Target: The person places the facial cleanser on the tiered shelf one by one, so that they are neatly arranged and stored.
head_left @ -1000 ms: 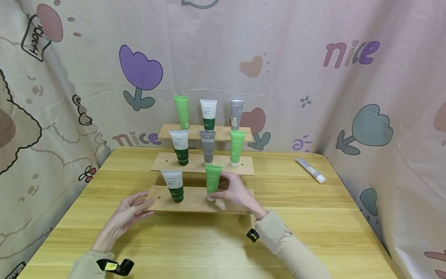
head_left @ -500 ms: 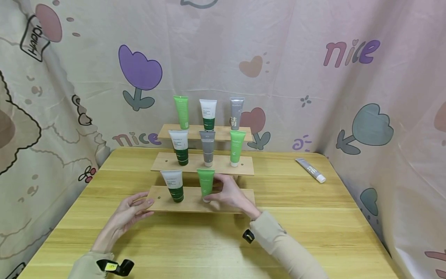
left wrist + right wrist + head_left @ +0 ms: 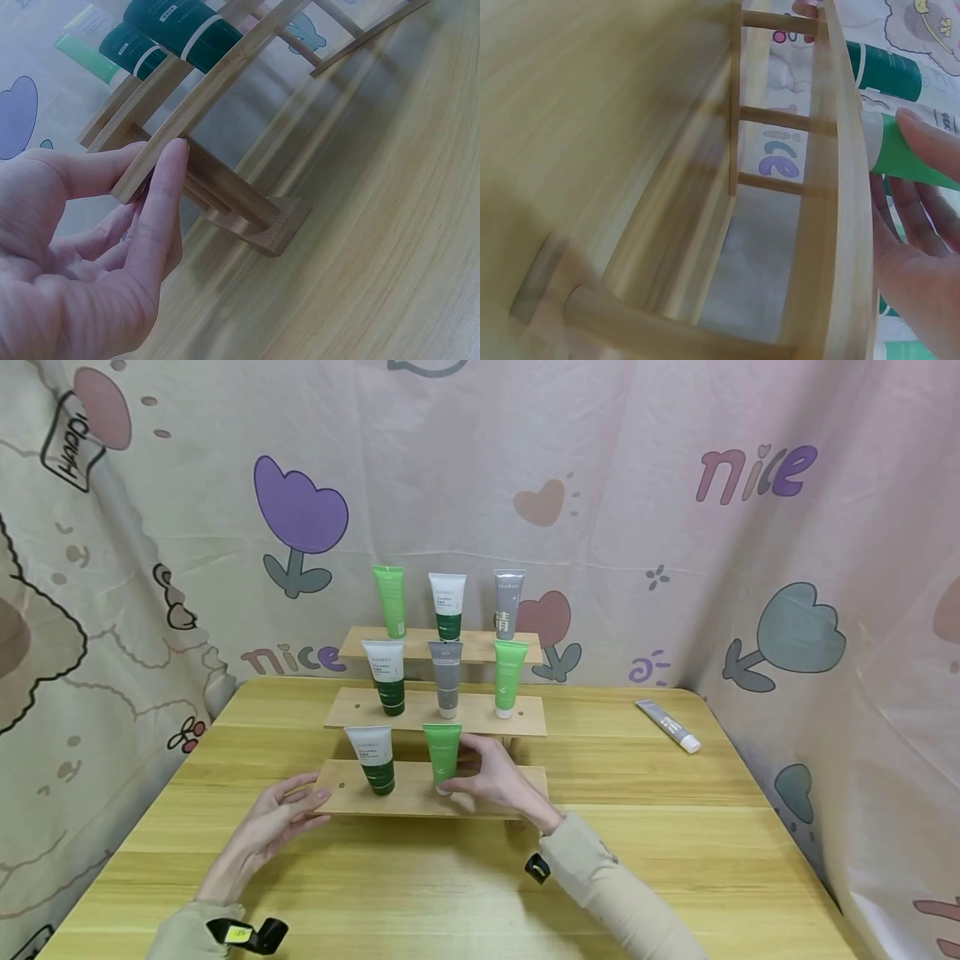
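A three-tier wooden display rack [image 3: 411,806] stands on the table. With my right hand [image 3: 495,777] I hold a green squeeze tube [image 3: 443,748], which stands cap-down near the middle of the lowest shelf. The right wrist view shows its white cap end at the board, with my thumb on the green body. My left hand [image 3: 276,817] pinches the left end of that same shelf; in the left wrist view, fingers [image 3: 161,202] lie against the board's edge. A white and dark-green tube [image 3: 377,762] stands upright on the shelf, left of the green one.
The middle shelf carries a white-green tube [image 3: 387,677], a grey tube [image 3: 446,677] and a green tube [image 3: 509,677]. Above stand a green tube [image 3: 391,602], a white-green tube [image 3: 448,603] and a grey tube [image 3: 507,603]. Another grey tube [image 3: 667,725] lies on the table at right.
The right hand has shifted the green tube a little to the left along the lowest shelf, and the tube now stands straighter. The left hand has stayed at the shelf's end.
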`<action>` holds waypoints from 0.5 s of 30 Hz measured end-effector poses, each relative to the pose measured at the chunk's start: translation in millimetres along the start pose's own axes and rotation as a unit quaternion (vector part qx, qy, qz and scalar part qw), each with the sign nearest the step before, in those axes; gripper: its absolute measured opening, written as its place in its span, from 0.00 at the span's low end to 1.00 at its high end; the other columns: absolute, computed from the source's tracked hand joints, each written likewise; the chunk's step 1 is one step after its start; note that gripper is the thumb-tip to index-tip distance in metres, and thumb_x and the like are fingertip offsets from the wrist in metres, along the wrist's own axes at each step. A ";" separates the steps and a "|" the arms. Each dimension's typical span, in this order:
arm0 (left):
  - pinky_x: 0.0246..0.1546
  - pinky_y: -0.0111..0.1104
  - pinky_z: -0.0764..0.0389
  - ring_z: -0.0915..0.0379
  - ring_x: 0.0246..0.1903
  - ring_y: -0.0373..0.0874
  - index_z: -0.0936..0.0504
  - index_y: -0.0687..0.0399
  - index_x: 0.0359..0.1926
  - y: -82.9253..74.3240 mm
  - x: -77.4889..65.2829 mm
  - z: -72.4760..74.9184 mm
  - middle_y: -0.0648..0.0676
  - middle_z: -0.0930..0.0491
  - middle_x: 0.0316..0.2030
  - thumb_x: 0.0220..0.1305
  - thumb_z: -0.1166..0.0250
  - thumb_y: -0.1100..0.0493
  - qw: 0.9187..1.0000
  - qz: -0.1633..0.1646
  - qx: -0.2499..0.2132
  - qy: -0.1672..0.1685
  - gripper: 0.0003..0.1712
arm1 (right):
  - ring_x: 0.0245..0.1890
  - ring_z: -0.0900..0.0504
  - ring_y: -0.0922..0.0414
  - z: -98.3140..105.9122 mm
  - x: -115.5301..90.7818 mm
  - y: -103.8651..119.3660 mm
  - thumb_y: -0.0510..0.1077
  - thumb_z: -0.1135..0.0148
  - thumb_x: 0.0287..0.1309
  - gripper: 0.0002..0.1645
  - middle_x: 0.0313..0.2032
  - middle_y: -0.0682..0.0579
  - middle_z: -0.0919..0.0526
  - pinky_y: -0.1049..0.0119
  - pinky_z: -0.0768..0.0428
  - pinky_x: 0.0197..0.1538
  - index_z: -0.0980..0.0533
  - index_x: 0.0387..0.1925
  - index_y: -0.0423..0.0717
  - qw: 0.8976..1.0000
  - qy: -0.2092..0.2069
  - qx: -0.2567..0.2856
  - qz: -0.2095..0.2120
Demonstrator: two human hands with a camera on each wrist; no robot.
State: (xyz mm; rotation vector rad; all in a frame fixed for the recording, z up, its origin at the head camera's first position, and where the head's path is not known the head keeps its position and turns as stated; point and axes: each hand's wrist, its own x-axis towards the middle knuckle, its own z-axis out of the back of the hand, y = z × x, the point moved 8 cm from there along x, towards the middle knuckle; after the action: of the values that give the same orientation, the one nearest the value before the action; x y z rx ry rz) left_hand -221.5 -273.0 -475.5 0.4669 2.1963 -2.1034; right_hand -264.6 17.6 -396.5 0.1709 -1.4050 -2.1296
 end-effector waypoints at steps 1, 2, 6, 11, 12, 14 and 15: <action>0.52 0.29 0.12 0.20 0.44 0.36 0.60 0.72 0.77 -0.1 -0.1 0.1 0.48 0.28 0.52 0.74 0.40 0.62 1.000 -0.001 0.000 0.000 0.46 | 0.50 0.15 0.47 1.1 -0.9 0.0 0.33 0.22 0.47 0.32 0.50 0.40 0.15 0.63 0.13 0.58 0.23 0.57 0.37 1.000 -0.001 -0.004 0.005; 0.52 0.29 0.12 0.20 0.44 0.36 0.60 0.73 0.77 -0.2 -0.2 0.1 0.48 0.28 0.51 0.74 0.40 0.62 1.000 -0.002 0.000 0.000 0.46 | 0.51 0.15 0.48 2.4 -2.0 -0.2 0.34 0.22 0.48 0.33 0.50 0.41 0.14 0.60 0.14 0.59 0.23 0.57 0.38 1.000 -0.001 -0.007 0.008; 0.52 0.28 0.12 0.20 0.44 0.35 0.60 0.72 0.77 -0.7 -0.7 -0.3 0.48 0.28 0.51 0.74 0.41 0.62 1.000 -0.004 -0.001 0.000 0.46 | 0.54 0.16 0.50 9.4 -7.6 -2.5 0.34 0.23 0.49 0.33 0.53 0.45 0.15 0.57 0.16 0.63 0.23 0.59 0.42 1.000 0.004 0.001 0.010; 0.52 0.28 0.12 0.20 0.44 0.35 0.60 0.72 0.77 -1.1 -1.1 -0.7 0.49 0.29 0.52 0.74 0.41 0.62 1.000 -0.003 0.002 0.000 0.45 | 0.56 0.17 0.46 20.5 -15.0 -4.6 0.31 0.26 0.51 0.32 0.55 0.41 0.16 0.57 0.17 0.65 0.24 0.59 0.38 0.999 0.016 0.034 0.022; 0.52 0.28 0.12 0.20 0.44 0.35 0.60 0.72 0.77 -1.2 -1.0 -0.7 0.49 0.29 0.52 0.74 0.41 0.62 1.000 -0.003 0.003 0.000 0.45 | 0.56 0.17 0.44 23.2 -16.5 -4.8 0.31 0.27 0.52 0.31 0.55 0.39 0.17 0.56 0.17 0.65 0.24 0.59 0.37 0.999 0.017 0.040 0.026; 0.52 0.29 0.12 0.20 0.44 0.36 0.59 0.73 0.77 -1.4 -1.0 -0.7 0.48 0.28 0.52 0.74 0.41 0.61 1.000 -0.003 0.004 0.001 0.45 | 0.57 0.18 0.41 29.1 -19.3 -6.2 0.30 0.28 0.52 0.31 0.56 0.37 0.18 0.54 0.17 0.65 0.25 0.59 0.34 0.998 0.016 0.048 0.030; 0.52 0.29 0.12 0.20 0.44 0.36 0.59 0.73 0.77 -1.4 -1.0 -0.7 0.48 0.28 0.52 0.74 0.41 0.61 1.000 -0.003 0.004 0.001 0.45 | 0.57 0.18 0.41 32.5 -20.9 -6.6 0.30 0.28 0.52 0.31 0.56 0.36 0.18 0.54 0.17 0.65 0.25 0.59 0.34 0.998 0.013 0.046 0.029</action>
State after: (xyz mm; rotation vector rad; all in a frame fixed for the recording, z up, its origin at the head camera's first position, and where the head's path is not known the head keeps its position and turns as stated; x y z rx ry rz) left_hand -220.8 -272.5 -473.9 0.4639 2.1945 -2.1162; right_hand -263.1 56.6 -392.2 0.1898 -1.4750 -2.0100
